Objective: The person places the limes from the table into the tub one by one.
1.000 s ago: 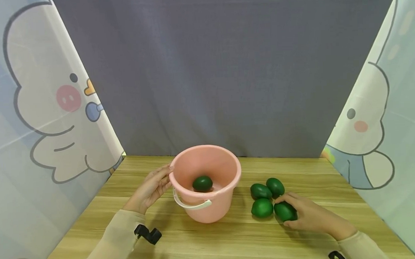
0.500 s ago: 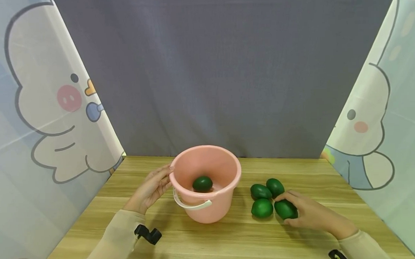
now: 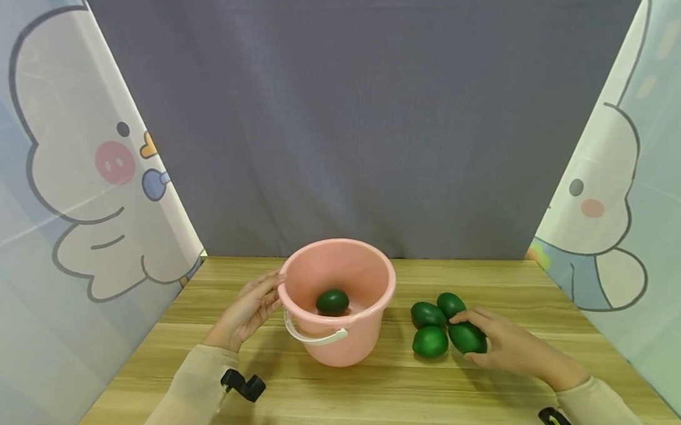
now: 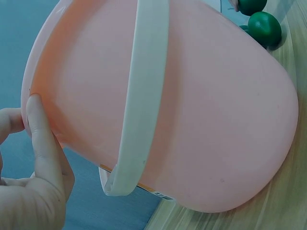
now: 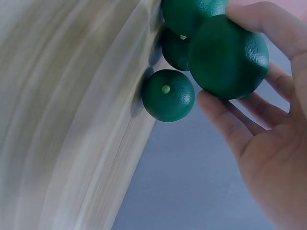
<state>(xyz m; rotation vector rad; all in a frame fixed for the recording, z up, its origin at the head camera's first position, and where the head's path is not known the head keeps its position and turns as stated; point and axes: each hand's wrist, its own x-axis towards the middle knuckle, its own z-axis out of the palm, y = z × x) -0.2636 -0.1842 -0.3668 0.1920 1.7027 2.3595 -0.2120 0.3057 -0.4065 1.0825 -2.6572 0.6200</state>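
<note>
Lime, near right of the group: we grip it between the thumb and fingers of our right hand; whether it is clear of the tabletop, we cannot tell. Just to its left, a second lime rests on the wood-grain surface. Farther left, we find the pink bucket standing upright, with its white handle lowered along the near-left side. Our left hand pinches the bucket at the left of its rim, digits on either side of the edge. A third lime lies inside. Behind the near pair, we locate the rear-left lime and rear-right lime, close together. Beyond the far edge hangs a dark grey curtain.
</note>
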